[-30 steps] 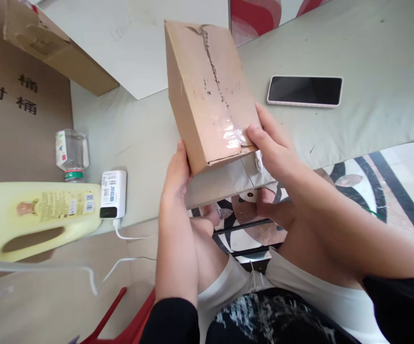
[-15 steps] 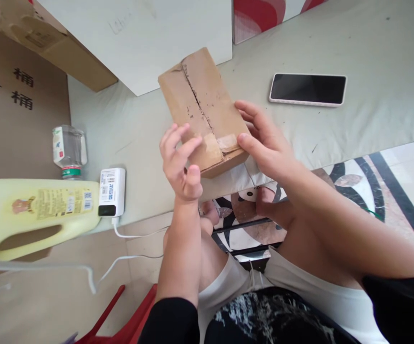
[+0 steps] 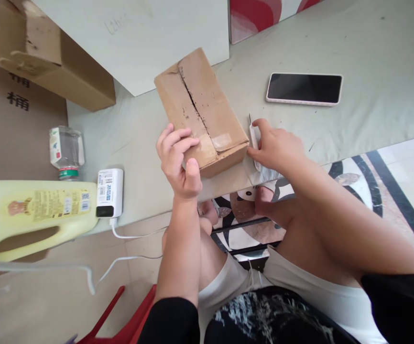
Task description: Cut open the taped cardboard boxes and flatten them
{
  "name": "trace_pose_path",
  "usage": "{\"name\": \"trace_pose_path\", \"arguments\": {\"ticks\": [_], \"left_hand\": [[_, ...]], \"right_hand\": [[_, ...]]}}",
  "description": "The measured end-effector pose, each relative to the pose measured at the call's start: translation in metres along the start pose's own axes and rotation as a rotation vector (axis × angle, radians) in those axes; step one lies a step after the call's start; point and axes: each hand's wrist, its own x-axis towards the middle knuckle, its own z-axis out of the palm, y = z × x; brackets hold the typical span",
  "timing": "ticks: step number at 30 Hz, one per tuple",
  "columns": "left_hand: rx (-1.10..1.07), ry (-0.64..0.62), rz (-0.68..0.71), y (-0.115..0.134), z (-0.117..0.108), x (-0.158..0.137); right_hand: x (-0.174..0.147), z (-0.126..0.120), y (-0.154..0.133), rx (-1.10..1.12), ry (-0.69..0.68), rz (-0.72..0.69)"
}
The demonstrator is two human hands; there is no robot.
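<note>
From the head camera, the readable writing sits at the left: two dark Chinese characters printed on the large brown carton point(image 3: 13, 124), and a yellow jug point(image 3: 31, 215) lying on its side with a label showing a small picture, fine print and a QR code, too small to read. Beside the jug lies a white power bank point(image 3: 109, 192) with a blue-printed sticker and a white cable running off the worktop point(image 3: 372, 57) edge. A clear plastic bottle point(image 3: 66, 152) with a green band lies on its side behind it; whether it holds any liquid is hard to tell.

The cardboard box point(image 3: 200, 110) rests on the worktop near its front edge, closed, its top seam dark and ragged, with a patch of clear tape at the near end. The left hand point(image 3: 178, 160) curls over the box's near left corner, fingers on top and thumb against the side. The right hand point(image 3: 277, 148), just right of the box, pinches a slim white utility knife point(image 3: 253, 143). A black-screened phone point(image 3: 303, 89) lies farther back to the right.
</note>
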Motion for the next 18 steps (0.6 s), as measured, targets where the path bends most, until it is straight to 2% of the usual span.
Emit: {"name": "trace_pose_path", "arguments": {"ticks": [2,4,10,14,16,18], "left_hand": [[-0.006,-0.002,-0.019,0.0,0.0,0.0],[-0.008,-0.009,-0.045,0.0,0.0,0.0],[-0.001,0.013,0.026,0.002,0.002,0.0],[-0.019,0.024,-0.014,0.004,0.003,-0.001],[-0.013,0.031,-0.039,0.004,0.004,-0.002],[-0.01,0.041,-0.055,0.004,0.004,-0.003]], "right_hand": [[0.002,0.001,0.0,-0.042,-0.008,0.001],[0.004,0.001,0.0,0.033,0.011,-0.007],[0.001,-0.004,-0.002,0.645,0.115,-0.126],[-0.017,-0.014,-0.01,1.113,0.141,-0.301],[-0.025,-0.02,-0.014,1.274,0.256,-0.339],[-0.028,-0.025,-0.017,1.312,0.435,-0.288]]}}
